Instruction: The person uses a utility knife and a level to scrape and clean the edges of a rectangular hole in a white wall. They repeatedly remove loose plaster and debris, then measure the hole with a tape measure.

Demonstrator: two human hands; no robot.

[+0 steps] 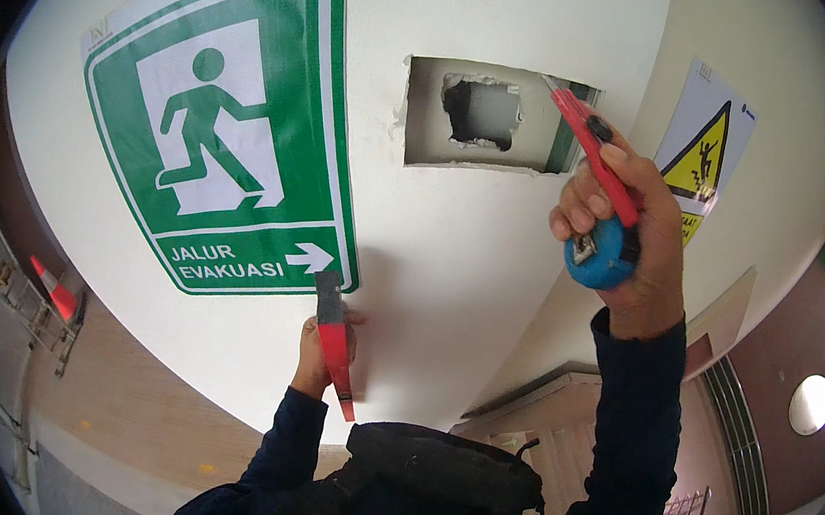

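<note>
Slippage worries me most. My right hand has its grip closed on two things at once, a red knife and a blue tape measure, so neither is held firmly. The knife tip sits at the upper right corner of the recess, and if it skids it could score the paint beside the cut or gouge the broken edge of the ragged hole inside. The tape could also drop out from under my fingers.

My left hand is lower down, its grip wrapped round a red scraper whose blade lies against the wall, just beside the lower right corner of the green exit sign. A careless push there could lift or tear the sign.

No work surface shows, only this white wall. A yellow warning sign hangs to the right, on another face past a corner. Wooden panelling and stairs lie below, with a round lamp at the far right.
</note>
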